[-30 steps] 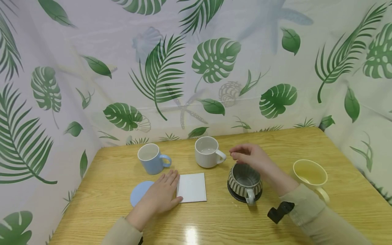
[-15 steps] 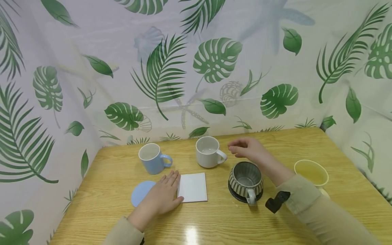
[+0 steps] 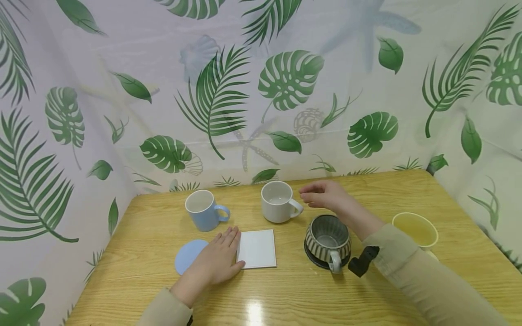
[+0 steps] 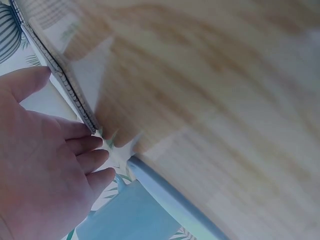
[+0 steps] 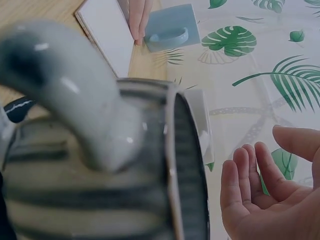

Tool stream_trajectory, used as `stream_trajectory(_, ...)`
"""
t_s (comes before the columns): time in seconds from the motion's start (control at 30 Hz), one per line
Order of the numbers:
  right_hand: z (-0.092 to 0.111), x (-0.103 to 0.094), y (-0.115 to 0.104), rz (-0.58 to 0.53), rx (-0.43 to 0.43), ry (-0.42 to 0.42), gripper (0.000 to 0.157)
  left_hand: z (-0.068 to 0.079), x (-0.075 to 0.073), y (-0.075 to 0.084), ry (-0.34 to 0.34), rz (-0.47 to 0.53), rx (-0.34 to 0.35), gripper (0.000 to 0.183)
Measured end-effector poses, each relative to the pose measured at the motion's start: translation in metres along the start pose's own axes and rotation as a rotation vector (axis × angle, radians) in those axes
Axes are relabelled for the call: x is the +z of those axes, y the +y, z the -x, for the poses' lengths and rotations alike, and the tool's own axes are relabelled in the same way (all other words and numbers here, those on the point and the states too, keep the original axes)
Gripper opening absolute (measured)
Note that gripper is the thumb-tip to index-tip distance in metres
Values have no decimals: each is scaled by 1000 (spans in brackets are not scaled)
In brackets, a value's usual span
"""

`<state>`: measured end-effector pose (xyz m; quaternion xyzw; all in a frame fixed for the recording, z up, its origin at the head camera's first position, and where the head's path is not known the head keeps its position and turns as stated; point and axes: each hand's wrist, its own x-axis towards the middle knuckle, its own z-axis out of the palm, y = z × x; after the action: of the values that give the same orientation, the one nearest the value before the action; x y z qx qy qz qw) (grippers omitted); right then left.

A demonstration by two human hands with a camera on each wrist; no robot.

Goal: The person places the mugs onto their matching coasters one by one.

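My left hand [image 3: 220, 258] lies with straight fingers between a round blue coaster [image 3: 188, 256] and a square white coaster [image 3: 257, 249], its fingertips and thumb at the white coaster's left edge. Behind that coaster stands a white mug [image 3: 276, 202], its handle pointing right. My right hand [image 3: 326, 195] hovers just right of this handle, fingers loosely bent and holding nothing. Below the right wrist, a striped grey mug [image 3: 327, 240] sits on a dark round coaster [image 3: 314, 259]. The right wrist view shows the striped mug large, with the hand [image 5: 275, 185] beyond its rim.
A blue mug [image 3: 204, 212] stands at the back left, handle to the right. On the right, a yellow cup [image 3: 415, 230] is partly covered by the right sleeve. The wooden table [image 3: 285, 299] ends at a leaf-printed cloth [image 3: 228, 113] behind and at both sides.
My right hand has drifted left and slightly up, from over the striped mug toward the white mug's handle, uncovering the striped mug's rim. My left hand has stayed in place.
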<state>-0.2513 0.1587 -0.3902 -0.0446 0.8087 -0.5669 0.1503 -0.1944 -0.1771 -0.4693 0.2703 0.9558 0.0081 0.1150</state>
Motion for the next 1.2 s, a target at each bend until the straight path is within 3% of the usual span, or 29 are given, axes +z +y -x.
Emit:
stream_trajectory(0.5,-21,8,14,46,3,-3,41,0,-2,-1,-21,11,-8,81)
stream_trajectory(1.2,-32,8,26,74,24,3,39,0,-1,1,-24,27,-6,81)
